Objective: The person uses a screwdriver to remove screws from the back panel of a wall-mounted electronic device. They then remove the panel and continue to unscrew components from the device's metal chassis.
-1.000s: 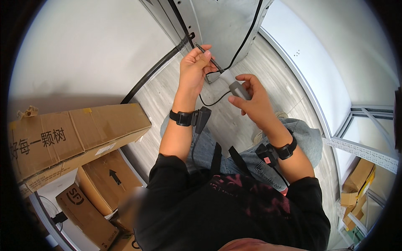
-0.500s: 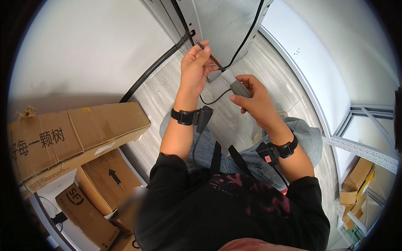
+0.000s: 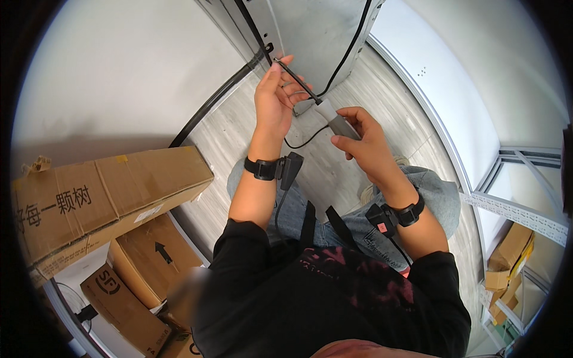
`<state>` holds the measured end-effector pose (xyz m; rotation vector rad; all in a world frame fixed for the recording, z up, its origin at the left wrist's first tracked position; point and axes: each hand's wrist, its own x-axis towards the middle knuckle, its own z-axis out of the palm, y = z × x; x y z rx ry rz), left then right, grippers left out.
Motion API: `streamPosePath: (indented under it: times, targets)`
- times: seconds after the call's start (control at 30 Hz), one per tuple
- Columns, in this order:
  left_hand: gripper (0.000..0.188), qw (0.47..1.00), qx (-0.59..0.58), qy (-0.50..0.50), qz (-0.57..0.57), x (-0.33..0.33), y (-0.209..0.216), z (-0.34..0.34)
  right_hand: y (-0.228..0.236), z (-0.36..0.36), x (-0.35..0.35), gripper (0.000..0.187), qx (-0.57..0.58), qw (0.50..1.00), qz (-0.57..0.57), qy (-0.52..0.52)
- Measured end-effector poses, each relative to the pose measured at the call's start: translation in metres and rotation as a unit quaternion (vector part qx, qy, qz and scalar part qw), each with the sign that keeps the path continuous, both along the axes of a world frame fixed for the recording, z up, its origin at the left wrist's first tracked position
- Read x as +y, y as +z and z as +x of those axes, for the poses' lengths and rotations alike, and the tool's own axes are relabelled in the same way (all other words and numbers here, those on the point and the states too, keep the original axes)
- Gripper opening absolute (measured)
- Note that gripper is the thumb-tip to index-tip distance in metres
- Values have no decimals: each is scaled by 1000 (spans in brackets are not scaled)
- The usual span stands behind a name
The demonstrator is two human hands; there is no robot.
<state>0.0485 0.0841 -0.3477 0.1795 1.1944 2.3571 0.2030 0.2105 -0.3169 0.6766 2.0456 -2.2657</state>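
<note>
Screwdriver [image 3: 325, 110], aslant above floor [image 3: 227, 125] nr. metal panel [image 3: 316, 48]: gray handle [image 3: 344, 126] clasped in grip of R hand [image 3: 366, 144], thumb opp. fingers; dark shaft [image 3: 298, 81] nr. tip betw. thumb & forefinger of L hand [image 3: 274, 95], other fingers loosely curled.

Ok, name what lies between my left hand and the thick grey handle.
A slim dark straight shaft, then a short pale section, in the head view.

We look over a pale wood-grain floor [image 3: 230, 125] and white walls [image 3: 131, 65], brown cardboard boxes [image 3: 113, 173] at left, white metal shelving [image 3: 520, 218] at right.
</note>
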Motion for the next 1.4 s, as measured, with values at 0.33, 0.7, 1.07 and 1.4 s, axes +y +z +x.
streamPosePath:
  times: [0.33, 0.7, 1.07, 1.4]
  targets:
    - [39, 992, 59, 51, -100, 1, -4, 3, 0, 10, 5, 43, -9, 1000, -10, -2]
    - [20, 998, 53, -22, 39, 50, -2, 29, 66, 38, 98, 33, -25, 993, 87, 74]
    - [12, 982, -12, -177, -57, 230, -62, 52, 3, 85, 307, 31, -50, 995, 62, 62]
    - [13, 910, 192, -102, -351, 428, -230, 32, -203, 152, 417, 41, -68, 961, -184, -197]
